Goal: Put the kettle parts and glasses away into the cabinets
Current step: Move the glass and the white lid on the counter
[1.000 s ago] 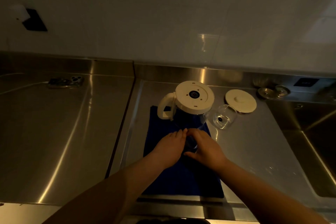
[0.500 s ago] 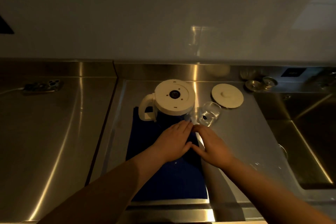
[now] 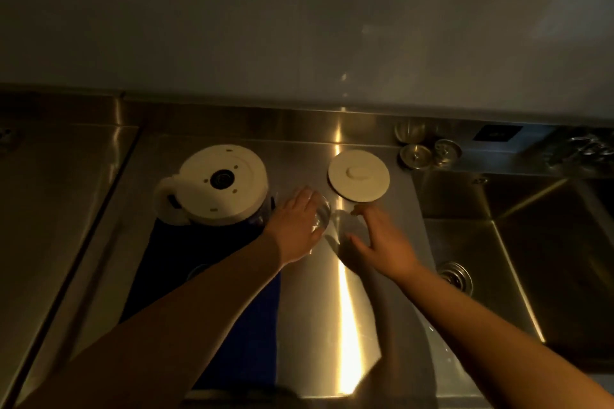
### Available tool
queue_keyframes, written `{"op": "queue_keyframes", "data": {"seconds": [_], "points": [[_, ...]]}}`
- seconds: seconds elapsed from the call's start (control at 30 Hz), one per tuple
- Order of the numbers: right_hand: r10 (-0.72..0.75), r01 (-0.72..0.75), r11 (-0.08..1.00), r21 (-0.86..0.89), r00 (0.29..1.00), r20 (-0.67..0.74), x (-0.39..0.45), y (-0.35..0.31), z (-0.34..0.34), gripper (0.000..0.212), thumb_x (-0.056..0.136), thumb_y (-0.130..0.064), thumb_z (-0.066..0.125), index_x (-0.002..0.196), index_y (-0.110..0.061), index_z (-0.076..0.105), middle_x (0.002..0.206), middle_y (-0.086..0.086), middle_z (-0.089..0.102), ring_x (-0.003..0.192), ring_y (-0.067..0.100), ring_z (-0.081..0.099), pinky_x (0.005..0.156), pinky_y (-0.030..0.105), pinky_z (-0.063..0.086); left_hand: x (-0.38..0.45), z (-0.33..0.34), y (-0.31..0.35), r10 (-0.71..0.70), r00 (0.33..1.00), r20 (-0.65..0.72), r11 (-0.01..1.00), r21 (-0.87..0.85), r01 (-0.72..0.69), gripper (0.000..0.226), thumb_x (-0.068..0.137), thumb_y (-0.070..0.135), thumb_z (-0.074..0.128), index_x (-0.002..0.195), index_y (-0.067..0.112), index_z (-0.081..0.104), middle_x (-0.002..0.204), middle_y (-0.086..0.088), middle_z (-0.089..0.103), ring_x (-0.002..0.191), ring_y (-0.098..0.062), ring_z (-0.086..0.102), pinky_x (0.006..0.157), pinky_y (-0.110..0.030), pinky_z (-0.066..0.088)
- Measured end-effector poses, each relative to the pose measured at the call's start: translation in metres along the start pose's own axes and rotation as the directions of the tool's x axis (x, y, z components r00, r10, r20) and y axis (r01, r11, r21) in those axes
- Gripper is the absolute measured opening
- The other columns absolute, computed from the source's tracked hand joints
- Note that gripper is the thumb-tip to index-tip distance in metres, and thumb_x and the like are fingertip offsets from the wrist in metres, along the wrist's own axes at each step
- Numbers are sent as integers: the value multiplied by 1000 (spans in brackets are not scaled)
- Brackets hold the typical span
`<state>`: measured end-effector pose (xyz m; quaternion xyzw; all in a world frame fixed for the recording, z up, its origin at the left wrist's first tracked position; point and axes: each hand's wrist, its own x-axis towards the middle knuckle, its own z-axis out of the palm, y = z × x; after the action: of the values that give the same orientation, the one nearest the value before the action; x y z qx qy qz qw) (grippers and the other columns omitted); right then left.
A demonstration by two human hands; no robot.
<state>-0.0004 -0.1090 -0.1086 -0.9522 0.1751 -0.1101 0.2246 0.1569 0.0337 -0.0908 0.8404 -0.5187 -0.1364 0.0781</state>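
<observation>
Half the clear glass (image 3: 321,216) hides under the left hand (image 3: 296,226), whose fingers curl over it just beside the upturned kettle (image 3: 219,184) near the bench's back edge. Right hand (image 3: 382,239) hovers released, fingers spread, touching nothing.

Kettle (image 3: 217,188) left, lid (image 3: 358,175) behind; steel counter (image 3: 335,309) bare between

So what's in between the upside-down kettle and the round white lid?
In the head view, the left hand grips a clear glass between the upside-down kettle and the white lid; past it lies bare steel counter.
</observation>
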Motion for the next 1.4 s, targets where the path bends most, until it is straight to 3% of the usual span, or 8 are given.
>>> {"op": "queue_keyframes", "data": {"seconds": [0.07,0.27,0.67,0.83,0.97,1.07,1.23,1.4], "points": [[9,-9,1000,1,1000,9,11,16,-5,45,84,-35,60,121,-13,50,119,8,54,107,20,52,87,28,42,13,8,1,-37,999,18,998,45,36,72,96,48,39,152,16,5,160,-5,1,147,-23,-1,119,-42,11],[17,-17,1000,-8,999,27,54,49,-6,41,86,-25,62,122,-10,50,120,9,53,107,22,50,85,27,40,32,24,4,-57,996,-64,998,-2,57,71,88,45,55,147,16,30,154,-11,26,141,-30,23,107,-48,34],[58,-35,985,-169,990,131,126,89,12,49,85,-16,60,132,-10,46,135,15,45,122,35,42,93,44,43,39,25,9,-128,992,-16,990,63,129,79,79,51,64,144,24,27,138,-3,32,123,-24,34,86,-39,43],[138,-87,973,-213,962,236,137,91,17,44,90,-16,53,133,-13,46,132,17,46,119,36,42,91,46,45,39,21,12,-135,991,-17,988,73,135,74,74,49,69,134,24,35,128,-2,38,114,-23,39,77,-37,45],[171,-125,968,-217,963,210,139,84,19,43,90,-16,52,133,-11,46,132,17,44,119,36,40,90,46,44,39,18,14,-144,989,-39,986,76,147,61,74,44,70,123,22,42,121,-1,42,108,-22,42,70,-34,45],[173,-97,949,-300,956,237,137,77,15,54,84,-17,63,134,-10,42,131,16,42,119,35,40,89,46,44,39,18,15,-148,987,-63,984,91,154,49,76,40,66,116,21,45,115,-2,44,105,-22,43,66,-32,44],[154,6,901,-434,930,332,122,74,5,90,58,-19,85,134,-10,38,130,15,41,116,33,41,83,42,44,34,18,17,-124,992,-33,983,130,127,58,71,45,72,116,20,45,116,-3,43,106,-24,40,69,-35,50],[121,14,904,-428,951,285,104,61,-14,84,62,-18,82,133,-11,38,131,15,41,118,33,39,86,43,44,15,4,24,-79,990,-116,989,119,92,39,72,42,71,97,22,49,95,-1,50,88,-21,49,53,-27,44]]}}
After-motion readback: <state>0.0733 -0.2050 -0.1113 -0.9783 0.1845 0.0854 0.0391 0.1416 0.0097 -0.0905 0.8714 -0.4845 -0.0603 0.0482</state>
